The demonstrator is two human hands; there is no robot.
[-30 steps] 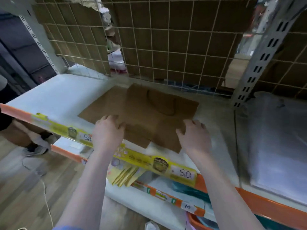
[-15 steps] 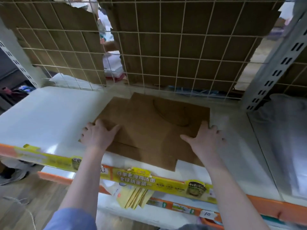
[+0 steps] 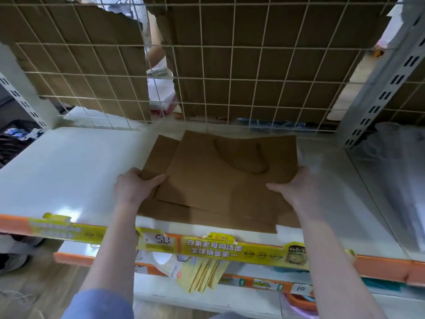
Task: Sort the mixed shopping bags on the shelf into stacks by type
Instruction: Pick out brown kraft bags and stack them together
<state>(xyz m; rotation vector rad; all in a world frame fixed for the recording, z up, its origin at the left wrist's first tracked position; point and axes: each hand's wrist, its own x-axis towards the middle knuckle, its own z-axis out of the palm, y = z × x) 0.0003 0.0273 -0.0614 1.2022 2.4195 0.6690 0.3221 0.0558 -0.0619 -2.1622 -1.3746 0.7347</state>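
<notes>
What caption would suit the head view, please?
Left hand and right hand grip opposite sides of flat brown paper shopping bags on a white shelf.

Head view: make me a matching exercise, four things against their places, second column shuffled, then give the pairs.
Things:
1. brown paper bags
2. yellow price strip
3. wire grid
4. clear plastic bags

Places:
A. upright at the back of the shelf
B. along the shelf's front edge
C. on the shelf section to the right of the upright post
D. flat on the white shelf, between the left hand and right hand

Pairs: 1-D, 2-B, 3-A, 4-C
</notes>
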